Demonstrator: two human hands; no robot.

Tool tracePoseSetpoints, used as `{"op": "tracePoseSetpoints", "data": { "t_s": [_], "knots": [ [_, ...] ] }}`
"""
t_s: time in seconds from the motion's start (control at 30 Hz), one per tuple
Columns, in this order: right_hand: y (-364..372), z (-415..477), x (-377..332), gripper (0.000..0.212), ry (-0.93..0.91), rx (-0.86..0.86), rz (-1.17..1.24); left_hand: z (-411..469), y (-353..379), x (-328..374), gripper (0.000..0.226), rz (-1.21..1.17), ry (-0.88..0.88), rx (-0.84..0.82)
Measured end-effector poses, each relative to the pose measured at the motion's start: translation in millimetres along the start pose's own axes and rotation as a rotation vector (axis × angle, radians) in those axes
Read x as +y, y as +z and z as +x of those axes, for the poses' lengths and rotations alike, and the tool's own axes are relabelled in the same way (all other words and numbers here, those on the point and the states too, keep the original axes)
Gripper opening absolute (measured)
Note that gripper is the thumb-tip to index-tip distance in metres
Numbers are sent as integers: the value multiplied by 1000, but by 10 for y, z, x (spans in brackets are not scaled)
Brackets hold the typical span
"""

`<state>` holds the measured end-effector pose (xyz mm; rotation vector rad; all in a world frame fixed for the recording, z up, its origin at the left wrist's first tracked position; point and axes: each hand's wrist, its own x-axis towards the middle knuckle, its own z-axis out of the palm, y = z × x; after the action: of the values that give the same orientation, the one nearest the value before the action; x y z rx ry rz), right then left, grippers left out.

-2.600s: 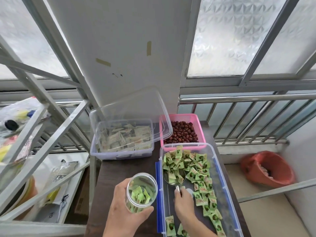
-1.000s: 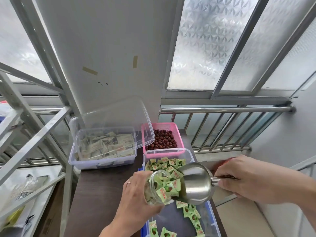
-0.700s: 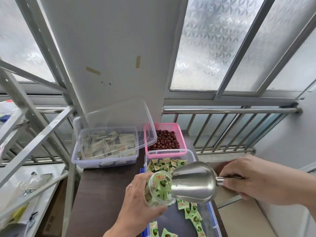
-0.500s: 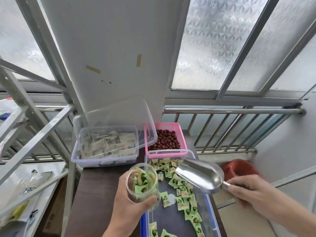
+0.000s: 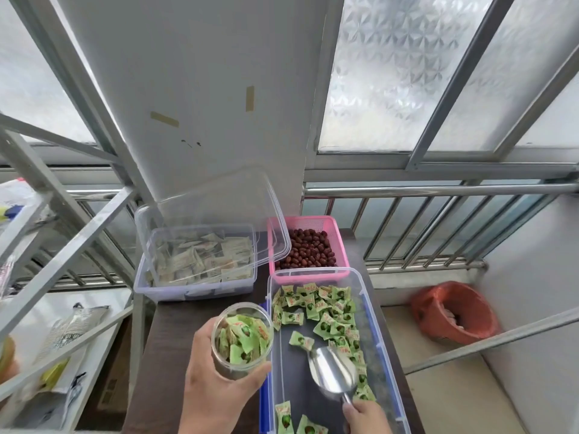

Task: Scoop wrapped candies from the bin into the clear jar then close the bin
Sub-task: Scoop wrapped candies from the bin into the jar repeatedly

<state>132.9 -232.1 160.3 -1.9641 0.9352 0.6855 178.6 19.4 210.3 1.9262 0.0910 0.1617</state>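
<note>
My left hand (image 5: 216, 389) holds the clear jar (image 5: 242, 338) upright over the dark table, just left of the bin; the jar is nearly full of green wrapped candies. The open clear bin (image 5: 371, 311) lies lengthwise in front of me with green wrapped candies (image 5: 326, 311) scattered mostly at its far end and right side. My right hand (image 5: 365, 418) grips the handle of the metal scoop (image 5: 332, 372), whose empty bowl rests low inside the bin, mouth pointing away from me.
A pink basket (image 5: 308, 245) of red dates stands behind the bin. A second clear box (image 5: 197, 261) of pale packets sits at the back left, its lid (image 5: 216, 211) propped open. A metal rack (image 5: 62, 252) stands left. A red-bagged waste basket (image 5: 454, 311) is on the floor right.
The scoop tipped its candies into the jar, then swung down and back into the bin. The jar was turned upright again and moved left of the bin.
</note>
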Motion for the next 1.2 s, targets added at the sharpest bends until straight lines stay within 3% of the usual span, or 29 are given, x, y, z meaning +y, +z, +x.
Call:
{"op": "tracePoseSetpoints", "data": {
  "t_s": [0.07, 0.13, 0.23, 0.43, 0.63, 0.77, 1.0, 1.2],
  "knots": [
    [132, 170, -100, 49, -52, 89, 76, -67, 0, 17, 105, 19, 27, -24],
    [246, 390, -246, 36, -71, 90, 243, -141, -22, 46, 105, 41, 37, -47],
    [328, 653, -417, 29, -80, 67, 270, -251, -61, 87, 103, 60, 39, -95],
    [434, 812, -96, 36, -176, -3, 306, -407, -154, 85, 105, 95, -18, -99],
    [336, 888, -409, 36, -215, 17, 323, -449, -132, 99, 106, 138, -33, -110],
    [249, 824, -168, 37, -219, -57, 404, -405, -86, 105, 110, 170, -22, -119],
    [-325, 296, 15, 31, -377, -159, 460, -171, 30, 113, 102, 174, 46, -166],
    [-1520, -550, -215, 21, -612, -163, 192, 94, 238, 173, 95, 97, 108, -271]
  ]
}}
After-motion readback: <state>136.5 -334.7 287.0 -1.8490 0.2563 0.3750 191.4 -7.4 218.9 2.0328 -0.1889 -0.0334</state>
